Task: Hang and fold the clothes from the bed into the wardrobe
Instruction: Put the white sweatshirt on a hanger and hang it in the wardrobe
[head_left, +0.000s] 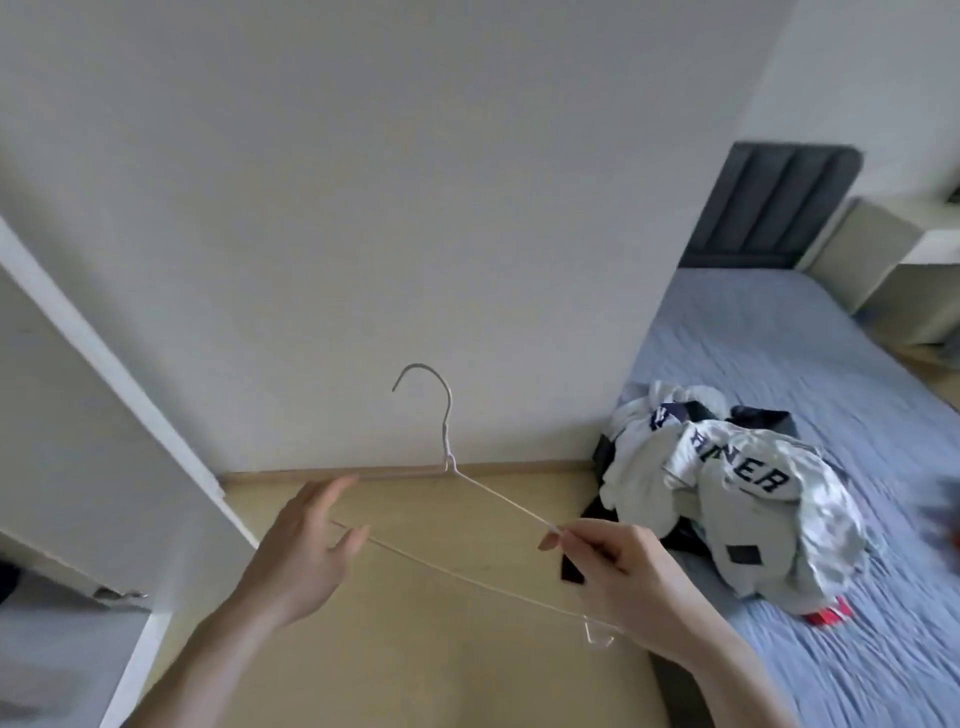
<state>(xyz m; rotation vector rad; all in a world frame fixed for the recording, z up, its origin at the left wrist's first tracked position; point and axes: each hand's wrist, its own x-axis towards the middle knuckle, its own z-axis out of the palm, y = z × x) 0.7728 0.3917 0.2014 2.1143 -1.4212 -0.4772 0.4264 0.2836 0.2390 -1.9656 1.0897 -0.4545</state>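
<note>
Both hands are raised over the floor (415, 649): my right hand (618, 577) pinches the thin wire hanger (448, 441) at one shoulder, while my left hand (306, 551) is spread wide with straight fingers, seemingly just brushing the other side. Hook up, it tilts toward the wall (363, 208). Clothes (727, 493) lie heaped at the bed (779, 338) edge nearest me, just right of my right hand.

white wall (363, 208) | pale wood floor (441, 649) | dark padded headboard (769, 208)
</note>
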